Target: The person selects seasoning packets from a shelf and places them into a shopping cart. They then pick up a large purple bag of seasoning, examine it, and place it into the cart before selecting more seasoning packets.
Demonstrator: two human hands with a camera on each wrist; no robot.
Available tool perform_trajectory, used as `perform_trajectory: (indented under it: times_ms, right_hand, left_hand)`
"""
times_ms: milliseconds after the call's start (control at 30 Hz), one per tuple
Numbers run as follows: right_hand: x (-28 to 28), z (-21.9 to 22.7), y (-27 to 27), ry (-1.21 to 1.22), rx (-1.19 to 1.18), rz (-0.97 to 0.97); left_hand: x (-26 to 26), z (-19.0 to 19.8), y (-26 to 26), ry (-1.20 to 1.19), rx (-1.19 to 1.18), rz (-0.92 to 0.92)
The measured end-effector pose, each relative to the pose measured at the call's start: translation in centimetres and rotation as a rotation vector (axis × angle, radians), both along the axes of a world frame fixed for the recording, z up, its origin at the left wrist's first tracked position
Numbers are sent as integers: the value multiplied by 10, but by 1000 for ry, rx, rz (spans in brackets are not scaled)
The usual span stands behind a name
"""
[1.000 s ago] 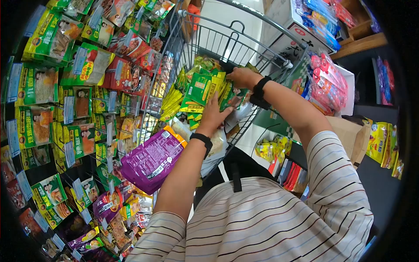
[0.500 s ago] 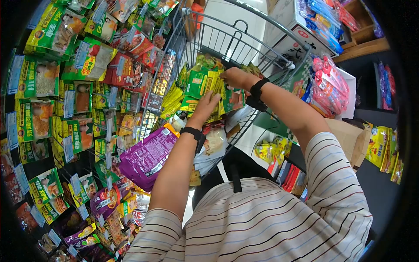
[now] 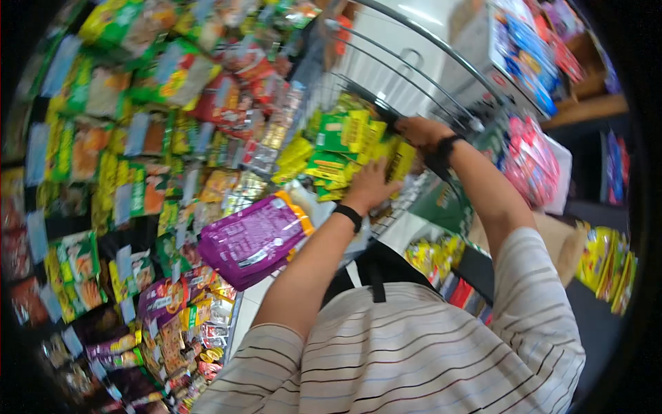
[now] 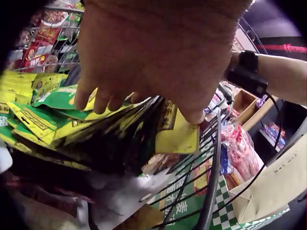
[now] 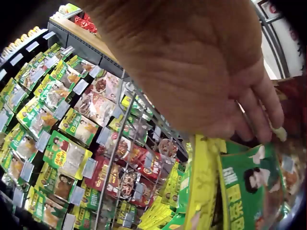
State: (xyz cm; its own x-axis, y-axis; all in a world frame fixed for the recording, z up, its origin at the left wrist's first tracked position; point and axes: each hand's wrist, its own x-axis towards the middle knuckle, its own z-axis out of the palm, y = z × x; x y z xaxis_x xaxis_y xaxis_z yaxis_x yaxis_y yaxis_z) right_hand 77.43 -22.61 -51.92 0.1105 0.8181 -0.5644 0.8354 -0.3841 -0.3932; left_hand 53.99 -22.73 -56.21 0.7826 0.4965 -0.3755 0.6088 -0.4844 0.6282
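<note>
Yellow-and-green seasoning packets (image 3: 343, 132) stand bunched in a wire shopping cart (image 3: 476, 119). My left hand (image 3: 371, 186) lies over the near side of the bunch, fingers extended across the packet tops. In the left wrist view its thumb is beside a yellow packet (image 4: 177, 139). At the far right of the bunch, my right hand (image 3: 422, 131) has its fingers bent over the upper edges and pinches a packet. In the right wrist view a green packet (image 5: 252, 184) stands just below those fingers; the thumb is hidden.
A purple bag (image 3: 255, 238) lies at the cart's near left corner. Shelves of hanging packets (image 3: 89, 138) line the left side. Pink bagged goods (image 3: 531, 165) in a white box and a brown carton (image 3: 558, 238) stand to the right.
The head view has swung and blurred, shifting the cart rightward in it. Both hands have moved slightly right over the packets, the left now nearer the bunch's right side.
</note>
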Motion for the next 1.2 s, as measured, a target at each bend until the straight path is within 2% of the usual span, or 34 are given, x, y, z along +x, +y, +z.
perform_trajectory:
  times_ms: [67, 133, 200, 300, 367, 433, 500, 567, 600, 667, 833, 900, 967, 1067, 1167, 1200]
  right_hand:
    - [0, -6, -2, -50, 181, 154]
    - [1, -11, 4, 14, 199, 83]
    - [-9, -11, 12, 20, 193, 21]
    - [-24, -8, 22, -106, 275, 90]
    - [-45, 8, 26, -173, 407, 186]
    - [-85, 48, 27, -277, 478, 231]
    - [-101, 47, 27, -92, 560, 289]
    - [-135, 70, 20, 121, 558, 317]
    - [-148, 78, 16, 241, 516, 296]
    - [-178, 88, 9, 306, 517, 314]
    - [-234, 108, -7, 427, 450, 304]
    - [-248, 115, -11, 469, 440, 309]
    - [-257, 120, -17, 495, 431, 295]
    - [-270, 133, -20, 481, 400, 269]
    - [-281, 147, -16, 528, 462, 304]
    - [-287, 152, -11, 472, 500, 360]
  left_hand:
    - [-7, -4, 6, -95, -37, 45]
    - [-17, 4, 16, -72, -95, 42]
    - [-33, 18, 20, -121, -54, 56]
    - [-60, 61, 30, -46, -124, 56]
    - [-80, 87, 38, -87, -179, 62]
    - [-109, 121, 42, -148, -170, 111]
    - [-144, 154, 43, -230, -95, 198]
    - [-186, 161, 54, -401, 3, 257]
    - [-209, 189, 57, -431, 1, 338]
    - [-259, 242, 65, -493, 61, 502]
    - [-369, 304, 90, -663, 235, 866]
    - [-407, 303, 101, -721, 323, 958]
    - [-425, 322, 95, -802, 335, 1043]
    - [-451, 327, 88, -854, 371, 1087]
    - [-473, 320, 73, -847, 410, 1119]
    - [-479, 317, 66, -843, 415, 1142]
